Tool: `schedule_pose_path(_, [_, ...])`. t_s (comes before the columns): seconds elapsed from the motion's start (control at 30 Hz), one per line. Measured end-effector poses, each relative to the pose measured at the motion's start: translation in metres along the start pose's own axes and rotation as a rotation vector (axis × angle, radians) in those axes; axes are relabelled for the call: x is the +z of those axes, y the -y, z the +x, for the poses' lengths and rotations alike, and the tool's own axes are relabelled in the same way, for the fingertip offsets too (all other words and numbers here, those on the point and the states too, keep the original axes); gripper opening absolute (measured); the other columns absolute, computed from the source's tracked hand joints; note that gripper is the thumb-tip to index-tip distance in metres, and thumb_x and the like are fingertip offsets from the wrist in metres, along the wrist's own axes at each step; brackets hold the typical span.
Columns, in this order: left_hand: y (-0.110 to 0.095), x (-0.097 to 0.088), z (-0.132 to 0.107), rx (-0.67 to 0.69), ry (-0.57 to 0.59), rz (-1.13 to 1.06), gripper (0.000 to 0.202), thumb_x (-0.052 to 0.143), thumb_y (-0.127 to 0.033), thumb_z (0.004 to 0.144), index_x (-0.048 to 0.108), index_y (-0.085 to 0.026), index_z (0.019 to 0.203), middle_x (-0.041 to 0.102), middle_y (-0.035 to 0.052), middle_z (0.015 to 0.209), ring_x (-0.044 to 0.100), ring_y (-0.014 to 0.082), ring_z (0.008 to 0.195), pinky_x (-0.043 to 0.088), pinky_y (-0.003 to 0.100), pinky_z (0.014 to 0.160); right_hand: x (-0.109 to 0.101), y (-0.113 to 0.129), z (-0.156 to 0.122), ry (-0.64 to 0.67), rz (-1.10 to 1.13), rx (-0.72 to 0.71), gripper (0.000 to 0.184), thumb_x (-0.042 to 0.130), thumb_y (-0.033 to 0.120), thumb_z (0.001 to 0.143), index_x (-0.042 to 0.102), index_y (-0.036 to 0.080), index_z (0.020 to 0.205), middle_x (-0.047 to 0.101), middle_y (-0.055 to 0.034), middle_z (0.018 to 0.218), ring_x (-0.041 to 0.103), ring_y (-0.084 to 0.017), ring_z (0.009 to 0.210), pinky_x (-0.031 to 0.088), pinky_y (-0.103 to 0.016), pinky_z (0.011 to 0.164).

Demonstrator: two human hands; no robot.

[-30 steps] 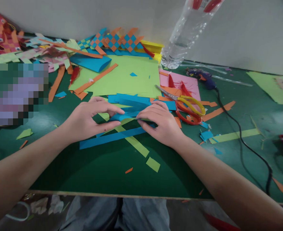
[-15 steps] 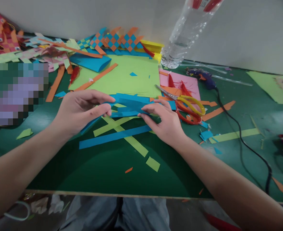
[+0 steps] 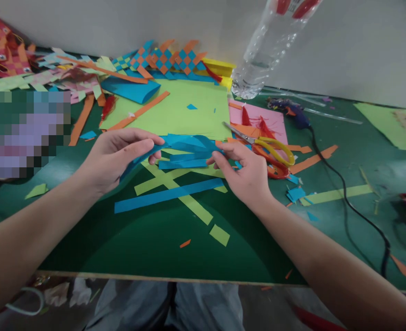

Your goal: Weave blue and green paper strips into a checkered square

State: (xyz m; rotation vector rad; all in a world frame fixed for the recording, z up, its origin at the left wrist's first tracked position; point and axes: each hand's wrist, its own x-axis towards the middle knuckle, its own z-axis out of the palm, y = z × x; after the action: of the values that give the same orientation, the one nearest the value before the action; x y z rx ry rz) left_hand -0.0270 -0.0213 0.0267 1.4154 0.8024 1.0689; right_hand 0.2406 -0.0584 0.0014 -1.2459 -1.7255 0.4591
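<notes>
A blue paper strip (image 3: 182, 143) is held above the table between my two hands, bent into a loop toward the right. My left hand (image 3: 120, 154) pinches its left part, and a length of it hangs below the palm. The fingers of my right hand (image 3: 240, 170) are closed on the strip's right end. Beneath lie more blue strips (image 3: 184, 163), a long blue strip (image 3: 168, 195) and crossed light-green strips (image 3: 192, 207). Close to my right hand rest scissors (image 3: 271, 149) with yellow and orange-red handles.
Light-green sheets (image 3: 189, 108) lie behind my hands. Woven paper fish (image 3: 164, 57) stand along the wall. A water bottle (image 3: 263, 50) is at the back. At right, a black cable (image 3: 340, 177) runs from a dark-blue tool (image 3: 297, 117). Paper scraps (image 3: 295, 194) litter the green table (image 3: 137, 250).
My right hand has moved slightly right with the strip's end. The strip, flatter before, now curves into a loop. My left thumb has closed onto the strip.
</notes>
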Motion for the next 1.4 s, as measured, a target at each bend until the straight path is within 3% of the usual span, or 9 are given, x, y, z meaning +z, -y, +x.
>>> schedule_pose_path(0.17, [0.004, -0.002, -0.002, -0.014, -0.015, 0.127, 0.016, 0.085, -0.041, 0.084, 0.083, -0.024, 0.087, 0.08, 0.0033, 0.088, 0.071, 0.0151, 0.067, 0.064, 0.033, 0.072, -0.001, 0.002, -0.001, 0.018, 0.099, 0.083, 0.02, 0.063, 0.039, 0.099, 0.073, 0.022, 0.103, 0.076, 0.0021, 0.069, 0.065, -0.011, 0.048, 0.055, -0.027, 0.053])
schedule_pose_path(0.3, [0.003, -0.005, -0.001, -0.026, 0.061, 0.211, 0.022, 0.078, -0.045, 0.09, 0.084, -0.025, 0.091, 0.079, 0.0026, 0.079, 0.072, 0.0178, 0.069, 0.063, 0.033, 0.072, -0.002, 0.003, -0.001, -0.009, 0.086, 0.11, 0.025, 0.061, 0.043, 0.101, 0.073, 0.022, 0.108, 0.076, 0.0025, 0.07, 0.057, -0.009, 0.039, 0.05, -0.026, 0.046])
schedule_pose_path(0.43, [-0.002, -0.005, -0.001, -0.064, 0.224, 0.26, 0.027, 0.075, -0.052, 0.093, 0.084, -0.027, 0.1, 0.082, -0.0003, 0.086, 0.075, 0.0172, 0.079, 0.061, 0.029, 0.075, -0.003, 0.004, 0.0, -0.011, 0.066, 0.055, 0.021, 0.057, 0.033, 0.102, 0.072, 0.021, 0.111, 0.082, -0.0035, 0.097, 0.07, -0.012, 0.056, 0.058, -0.029, 0.057])
schedule_pose_path(0.6, [-0.003, -0.001, -0.006, -0.253, 0.299, 0.209, 0.045, 0.074, -0.063, 0.09, 0.082, -0.026, 0.114, 0.084, 0.0047, 0.105, 0.078, 0.0236, 0.098, 0.061, 0.033, 0.087, -0.005, -0.001, 0.002, 0.021, 0.02, -0.004, 0.032, 0.044, 0.035, 0.108, 0.068, 0.023, 0.127, 0.081, -0.0038, 0.095, 0.079, -0.021, 0.088, 0.063, -0.037, 0.079])
schedule_pose_path(0.77, [-0.006, 0.002, -0.006, -0.318, 0.378, 0.219, 0.056, 0.071, -0.07, 0.089, 0.081, -0.024, 0.118, 0.083, 0.0087, 0.113, 0.079, 0.0248, 0.098, 0.061, 0.037, 0.093, -0.003, -0.002, 0.001, 0.012, 0.0, -0.151, 0.039, 0.042, 0.04, 0.109, 0.056, 0.027, 0.143, 0.069, -0.009, 0.141, 0.074, -0.025, 0.116, 0.061, -0.045, 0.098])
schedule_pose_path(0.97, [-0.002, 0.002, -0.004, -0.349, 0.354, 0.233, 0.061, 0.068, -0.073, 0.089, 0.08, -0.021, 0.118, 0.083, 0.0093, 0.109, 0.08, 0.0239, 0.089, 0.065, 0.035, 0.081, -0.007, 0.001, 0.001, 0.044, -0.136, -0.323, 0.047, 0.041, 0.043, 0.109, 0.048, 0.027, 0.153, 0.06, -0.0105, 0.154, 0.057, -0.03, 0.143, 0.048, -0.056, 0.117])
schedule_pose_path(1.1, [0.005, -0.002, -0.004, -0.358, 0.27, 0.259, 0.063, 0.062, -0.078, 0.089, 0.083, -0.024, 0.113, 0.084, 0.009, 0.102, 0.081, 0.025, 0.083, 0.066, 0.031, 0.072, -0.007, 0.002, 0.0, 0.068, -0.165, -0.406, 0.046, 0.039, 0.039, 0.11, 0.051, 0.025, 0.151, 0.062, -0.0112, 0.153, 0.057, -0.028, 0.143, 0.045, -0.054, 0.12])
schedule_pose_path(1.2, [0.006, -0.001, -0.004, -0.354, 0.269, 0.232, 0.062, 0.063, -0.078, 0.088, 0.082, -0.025, 0.116, 0.083, 0.0091, 0.111, 0.081, 0.0279, 0.089, 0.067, 0.032, 0.074, -0.007, 0.002, 0.0, 0.117, -0.144, -0.471, 0.046, 0.039, 0.039, 0.11, 0.052, 0.021, 0.15, 0.064, -0.0135, 0.149, 0.061, -0.026, 0.14, 0.044, -0.052, 0.12])
schedule_pose_path(1.4, [0.004, 0.002, -0.003, -0.331, 0.304, 0.167, 0.066, 0.064, -0.078, 0.088, 0.079, -0.023, 0.121, 0.078, 0.011, 0.127, 0.078, 0.0334, 0.104, 0.067, 0.039, 0.081, -0.006, 0.006, 0.0, 0.357, -0.135, -0.657, 0.053, 0.038, 0.047, 0.111, 0.045, 0.02, 0.156, 0.059, -0.0126, 0.155, 0.057, -0.022, 0.144, 0.045, -0.044, 0.121])
